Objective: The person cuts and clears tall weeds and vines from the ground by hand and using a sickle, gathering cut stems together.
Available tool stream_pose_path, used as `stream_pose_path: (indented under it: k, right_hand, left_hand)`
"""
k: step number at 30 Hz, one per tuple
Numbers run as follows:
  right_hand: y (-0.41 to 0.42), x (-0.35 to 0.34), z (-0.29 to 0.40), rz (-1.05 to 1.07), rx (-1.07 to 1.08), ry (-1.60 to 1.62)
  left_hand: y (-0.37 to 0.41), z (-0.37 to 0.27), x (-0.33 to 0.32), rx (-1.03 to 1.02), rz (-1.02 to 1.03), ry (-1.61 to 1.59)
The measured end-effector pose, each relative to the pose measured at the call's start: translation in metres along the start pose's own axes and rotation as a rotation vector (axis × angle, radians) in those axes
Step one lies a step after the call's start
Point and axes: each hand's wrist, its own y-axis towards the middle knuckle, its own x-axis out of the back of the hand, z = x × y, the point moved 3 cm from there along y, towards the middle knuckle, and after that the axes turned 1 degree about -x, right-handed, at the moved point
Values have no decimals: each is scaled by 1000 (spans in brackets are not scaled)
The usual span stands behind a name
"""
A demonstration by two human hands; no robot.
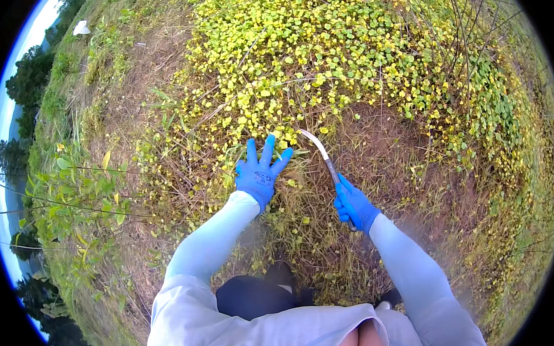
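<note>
My left hand (260,171), in a blue knit glove, reaches over low yellow-green leafy plants (255,106) with its fingers spread. Grass blades show beside and beneath its fingers, and nothing is plainly gripped. In a matching glove, my right hand (354,204) is closed around the dark handle of a sickle (320,145). The curved, pale blade points up and to the left, its tip close to the edge of the leaves. A short gap separates the blade from my left fingertips.
Dense leafy ground cover (327,41) spreads ahead. Brown soil with dry cuttings (387,145) lies at the right. Thin bare stems (461,35) stand at the upper right, and a leafy shrub (78,195) extends thin branches at the left. A white object (81,27) sits far off.
</note>
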Motion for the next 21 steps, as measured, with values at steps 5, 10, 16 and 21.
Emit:
stream_pose_path:
  k: [5, 10, 16, 21]
  right_hand:
    - [-49, -12, -52, -53, 29, -354]
    - [-109, 20, -102, -22, -17, -192]
    - [-5, -26, 14, -108, 72, -130]
    - [-10, -49, -9, -69, 43, -409]
  left_hand:
    - [25, 21, -4, 68, 276, -169]
    - [4, 14, -10, 47, 177, -211]
    - [11, 20, -7, 83, 73, -179]
    - [34, 34, 17, 10, 63, -13]
